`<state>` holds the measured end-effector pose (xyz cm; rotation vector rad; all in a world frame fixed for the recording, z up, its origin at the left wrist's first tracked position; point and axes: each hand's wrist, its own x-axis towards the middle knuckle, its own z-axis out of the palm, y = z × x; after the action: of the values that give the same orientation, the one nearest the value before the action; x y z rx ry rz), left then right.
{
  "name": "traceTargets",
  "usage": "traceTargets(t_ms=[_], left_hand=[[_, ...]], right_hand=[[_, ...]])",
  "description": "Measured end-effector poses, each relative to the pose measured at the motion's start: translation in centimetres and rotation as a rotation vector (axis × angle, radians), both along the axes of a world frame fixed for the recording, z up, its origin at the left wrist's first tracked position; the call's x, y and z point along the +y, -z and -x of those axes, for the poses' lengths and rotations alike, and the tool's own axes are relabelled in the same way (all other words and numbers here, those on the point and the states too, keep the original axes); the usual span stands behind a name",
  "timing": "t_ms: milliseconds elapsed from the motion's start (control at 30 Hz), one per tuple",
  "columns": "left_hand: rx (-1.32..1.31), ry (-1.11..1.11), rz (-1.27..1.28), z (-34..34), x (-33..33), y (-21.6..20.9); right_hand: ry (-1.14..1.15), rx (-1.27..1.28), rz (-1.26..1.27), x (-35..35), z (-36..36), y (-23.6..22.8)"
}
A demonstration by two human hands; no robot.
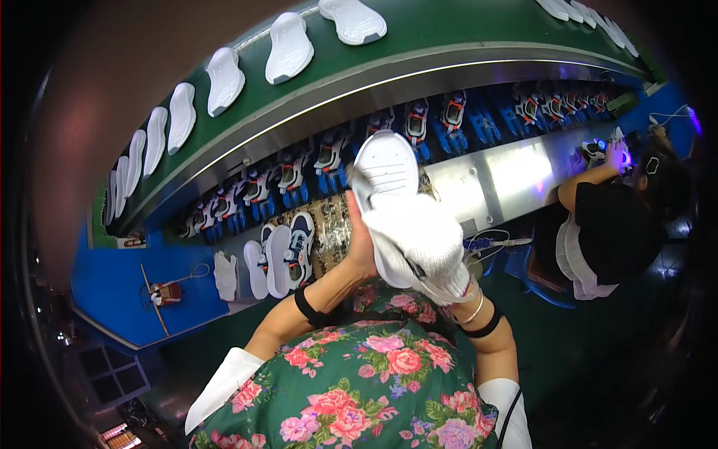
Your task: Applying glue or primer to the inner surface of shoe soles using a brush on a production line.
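Blurred pinkish-brown shape [71, 112] closest to the lens at upper left, too soft to identify. Below it, a blue tabletop [105, 288] bearing a reddish-brown block [168, 293], with a limp white piece of cloth or glove [225, 275] just beyond. Above, loose white soles [226, 81] spaced along a green belt [464, 30]; under that belt, a row of shoes [256, 185] on blue holders [452, 141], partly blocked mid-row by the raised work. Next, white-soled footwear [279, 262] lying side by side, near a brown patterned covering [333, 224].

Bare left hand [361, 243] closed on the held sole [389, 161] at its left edge, fingers mostly hidden behind. At centre, held sole with grooved face toward the camera, long axis nearly straight away from the wearer, rounded end foremost; impossible to tell toe from heel.

Right hand [419, 232] in white knit glove, across the middle of it, hiding much; finger bend and grip impossible to tell. Farther right, shiny metal bench [516, 172], then co-worker in black [621, 232], hand at a violet-lit shoe [594, 153].
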<state>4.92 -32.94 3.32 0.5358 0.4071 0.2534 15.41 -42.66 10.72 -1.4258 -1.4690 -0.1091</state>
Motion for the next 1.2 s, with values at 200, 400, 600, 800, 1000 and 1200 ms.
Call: traceTargets(t_ms=[200,400,600,800,1000,1200], left_hand=[[0.003,-0.085,-0.021,-0.2,-0.2,0.3],[0.140,-0.106,-0.192,-0.4,0.8,0.7],[0.048,-0.052,0.006,-1.0,1.8,0.2],[0.122,-0.166,0.013,-0.9,2.5,1.0],[-0.092,-0.021,0.062,-1.2,4.3,1.7],[-0.090,-0.061,0.059,-1.3,4.5,1.4]], right_hand=[[0.083,0.053,-0.093,-0.2,-3.4,0.1],[-0.112,0.068,-0.055,0.5,-2.1,1.8],[-0.031,0.002,-0.071,1.1,-3.7,2.0],[-0.228,0.329,-0.028,0.7,-4.0,2.6],[-0.169,-0.008,-0.025,0.4,-2.1,3.1],[-0.177,0.168,-0.044,0.4,-3.5,3.8]])
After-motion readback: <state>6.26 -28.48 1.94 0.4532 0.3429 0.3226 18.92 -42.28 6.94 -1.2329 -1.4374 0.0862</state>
